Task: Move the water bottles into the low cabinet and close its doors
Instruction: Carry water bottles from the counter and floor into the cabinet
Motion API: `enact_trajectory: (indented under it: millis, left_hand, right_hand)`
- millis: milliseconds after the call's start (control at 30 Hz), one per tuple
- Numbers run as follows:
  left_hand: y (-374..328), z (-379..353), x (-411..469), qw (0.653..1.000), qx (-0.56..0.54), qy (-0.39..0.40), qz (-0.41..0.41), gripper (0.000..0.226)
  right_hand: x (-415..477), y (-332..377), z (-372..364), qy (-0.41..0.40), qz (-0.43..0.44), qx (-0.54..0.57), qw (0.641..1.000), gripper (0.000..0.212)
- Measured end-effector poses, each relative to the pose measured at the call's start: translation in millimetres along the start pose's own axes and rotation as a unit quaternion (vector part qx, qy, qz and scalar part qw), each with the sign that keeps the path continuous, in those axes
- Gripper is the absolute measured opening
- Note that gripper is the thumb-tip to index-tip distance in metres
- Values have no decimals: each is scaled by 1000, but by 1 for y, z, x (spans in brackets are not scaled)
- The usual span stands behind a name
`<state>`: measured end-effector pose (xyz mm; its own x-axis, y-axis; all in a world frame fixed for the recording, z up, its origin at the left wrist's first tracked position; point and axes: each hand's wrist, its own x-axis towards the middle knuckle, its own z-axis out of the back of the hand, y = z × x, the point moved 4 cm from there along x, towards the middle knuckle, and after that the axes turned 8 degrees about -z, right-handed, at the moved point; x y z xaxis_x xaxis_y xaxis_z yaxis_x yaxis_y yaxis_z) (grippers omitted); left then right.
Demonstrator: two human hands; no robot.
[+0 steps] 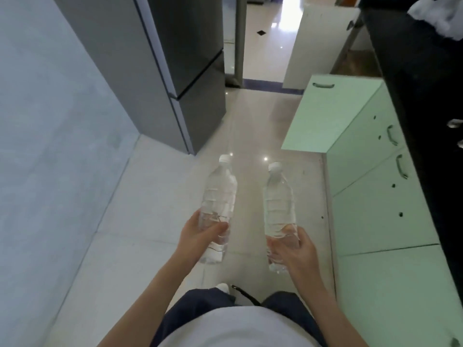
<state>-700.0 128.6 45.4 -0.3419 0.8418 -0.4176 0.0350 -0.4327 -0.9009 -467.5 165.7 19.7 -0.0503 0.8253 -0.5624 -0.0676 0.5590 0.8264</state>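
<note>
Slip risk: left hand point(198, 236) curls round the base end of one clear plastic white-capped water bottle point(220, 194), and right hand point(295, 249) wraps the base of a second clear plastic bottle point(278, 199). Both sit low centre of frame, caps pointing away, over the pale tiled floor point(150, 196). With grips this far from the caps, a bottle could likely slide out or knock the open mint-green cabinet door point(330, 113) at centre right. Cabinet interior is hidden behind that door, and the black countertop point(421, 71) covers the upper right.
</note>
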Motion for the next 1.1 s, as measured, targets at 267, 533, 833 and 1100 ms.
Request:
enact_trajectory:
  millis: [267, 533, 833, 1100]
  left_hand:
    - [-30, 8, 108, 1000, 2, -8, 19, 34]
    - [-114, -51, 257, 999, -34, -24, 8, 29]
    - [-231, -71, 417, 997, -57, -43, -37, 18]
    - [-272, -64, 580, 1000, -9, -13, -21, 41]
  right_hand:
    - [92, 68, -28, 3, -12, -13, 1000, 30]
    - [248, 189, -26, 33, 25, -11, 999, 29]
    - [398, 321, -46, 37, 52, -8, 998, 35]
    - [531, 365, -96, 12, 7, 2, 1000, 28]
